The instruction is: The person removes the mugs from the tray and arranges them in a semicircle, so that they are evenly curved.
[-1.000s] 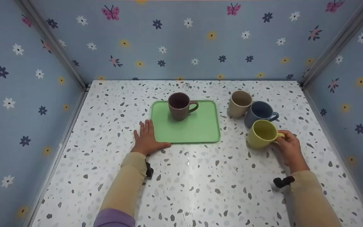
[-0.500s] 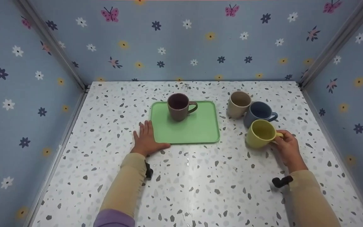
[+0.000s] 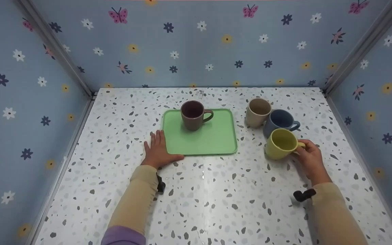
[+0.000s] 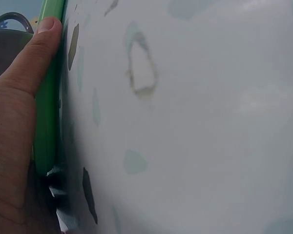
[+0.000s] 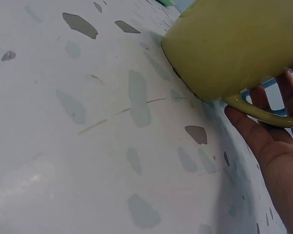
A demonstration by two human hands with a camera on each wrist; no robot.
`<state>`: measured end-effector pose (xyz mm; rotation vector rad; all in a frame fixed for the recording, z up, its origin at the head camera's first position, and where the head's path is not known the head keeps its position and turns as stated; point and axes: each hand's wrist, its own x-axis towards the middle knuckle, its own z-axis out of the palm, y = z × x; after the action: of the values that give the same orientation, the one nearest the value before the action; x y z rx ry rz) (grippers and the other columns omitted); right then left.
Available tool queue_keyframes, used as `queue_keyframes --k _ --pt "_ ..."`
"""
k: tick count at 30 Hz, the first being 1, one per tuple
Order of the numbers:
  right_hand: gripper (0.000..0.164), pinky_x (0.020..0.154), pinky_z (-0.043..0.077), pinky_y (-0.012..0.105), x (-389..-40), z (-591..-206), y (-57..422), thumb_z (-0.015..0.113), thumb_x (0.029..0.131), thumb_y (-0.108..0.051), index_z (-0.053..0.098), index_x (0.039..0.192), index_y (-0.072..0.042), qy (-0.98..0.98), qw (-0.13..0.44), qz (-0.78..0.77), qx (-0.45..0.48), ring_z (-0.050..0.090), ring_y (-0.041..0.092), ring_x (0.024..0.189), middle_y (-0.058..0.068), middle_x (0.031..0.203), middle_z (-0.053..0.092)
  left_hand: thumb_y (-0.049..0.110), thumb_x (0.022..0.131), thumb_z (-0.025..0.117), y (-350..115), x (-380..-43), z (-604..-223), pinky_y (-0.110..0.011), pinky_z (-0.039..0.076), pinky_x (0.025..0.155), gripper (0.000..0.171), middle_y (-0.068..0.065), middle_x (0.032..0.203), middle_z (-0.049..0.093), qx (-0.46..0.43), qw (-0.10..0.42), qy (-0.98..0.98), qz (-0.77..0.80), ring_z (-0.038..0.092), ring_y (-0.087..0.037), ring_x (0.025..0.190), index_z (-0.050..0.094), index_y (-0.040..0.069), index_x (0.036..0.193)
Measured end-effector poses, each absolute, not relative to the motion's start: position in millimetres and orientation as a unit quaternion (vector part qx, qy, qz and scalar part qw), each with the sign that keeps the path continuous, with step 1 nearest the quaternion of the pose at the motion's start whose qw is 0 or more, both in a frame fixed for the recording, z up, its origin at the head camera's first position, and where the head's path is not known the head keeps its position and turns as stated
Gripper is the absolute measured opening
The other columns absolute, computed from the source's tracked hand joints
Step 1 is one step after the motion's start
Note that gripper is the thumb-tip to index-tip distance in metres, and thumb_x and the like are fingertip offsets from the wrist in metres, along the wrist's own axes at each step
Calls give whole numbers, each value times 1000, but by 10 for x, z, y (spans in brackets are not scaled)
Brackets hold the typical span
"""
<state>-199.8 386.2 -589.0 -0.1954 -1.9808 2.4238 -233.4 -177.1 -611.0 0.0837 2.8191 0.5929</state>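
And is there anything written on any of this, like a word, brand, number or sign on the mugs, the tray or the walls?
None that can be read.
Yellow mug, blue mug, beige mug, brown mug, green tray: no lettering on the sides that show.
Walls: only printed flowers and butterflies.
Black wrist devices: too small to tell.

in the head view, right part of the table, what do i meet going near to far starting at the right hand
Right hand → yellow mug → blue mug → beige mug → blue flower-patterned back wall.
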Motion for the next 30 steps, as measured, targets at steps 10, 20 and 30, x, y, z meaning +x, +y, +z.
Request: queue_keyframes --k 10,20,30 --pt "17 92 56 25 -1991 -5824 3856 58 101 1 63 116 -5 -639 -20 765 -78 61 13 108 0 115 62 92 66 61 -1786 -2358 -6148 -63 -13 118 149 -16 167 -17 25 136 969 204 -18 -35 153 -16 4 159" --pt "17 92 55 22 -2009 -5859 3861 63 100 -5 64 116 -7 -656 -11 747 -103 59 12 109 -1 118 58 87 69 64 -1763 -2342 -6075 -64 -10 118 146 -19 168 -13 30 124 970 207 -14 -38 153 -12 2 159" --pt "18 89 58 27 -1991 -5870 3881 59 99 3 69 108 -10 -623 -9 781 -45 66 11 101 -2 107 68 86 69 65 -1775 -2332 -6098 -64 -11 118 146 -19 168 -14 30 130 969 209 -15 -38 153 -12 1 159"
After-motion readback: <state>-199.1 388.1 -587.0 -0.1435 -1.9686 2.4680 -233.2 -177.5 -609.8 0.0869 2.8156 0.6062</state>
